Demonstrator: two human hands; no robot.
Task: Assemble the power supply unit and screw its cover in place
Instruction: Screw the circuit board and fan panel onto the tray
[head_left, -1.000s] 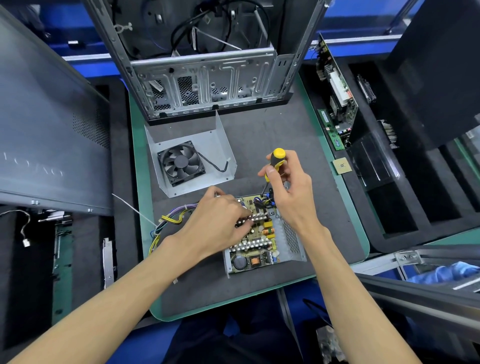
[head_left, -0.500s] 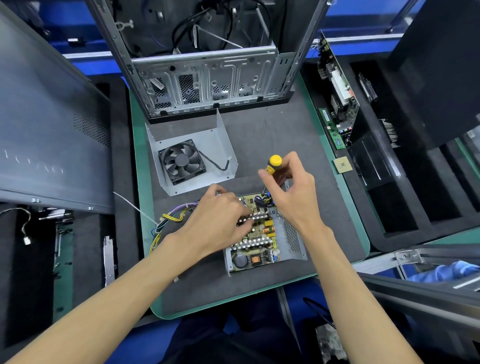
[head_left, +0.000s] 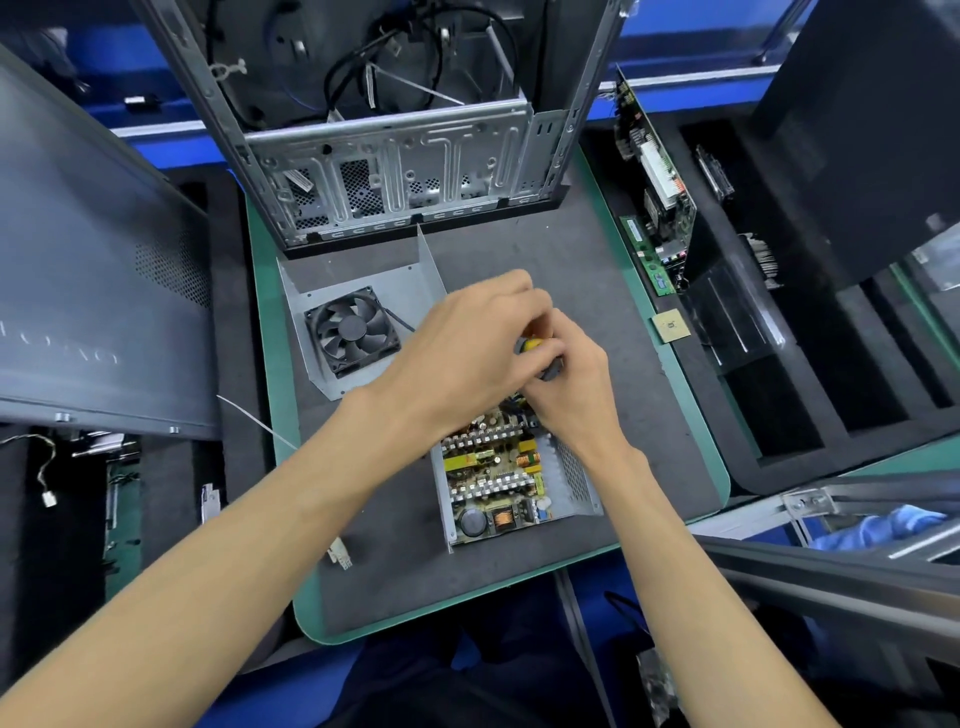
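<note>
The open power supply unit lies on the grey mat, its circuit board exposed inside a metal tray. Its cover, a bent metal plate with a black fan, lies apart at the upper left. Above the unit's far end, both hands meet around a yellow-and-black screwdriver. My right hand grips its handle. My left hand curls its fingers over the handle's top. The screwdriver's shaft and tip are hidden behind the hands.
An open computer case stands at the back of the mat. A grey side panel leans at the left. Circuit boards stand in foam slots on the right, with a small CPU chip near the mat's edge.
My left hand has lifted off the circuit board and come up to the screwdriver handle, joining my right hand. The view has shifted a little, so the unit sits lower.
</note>
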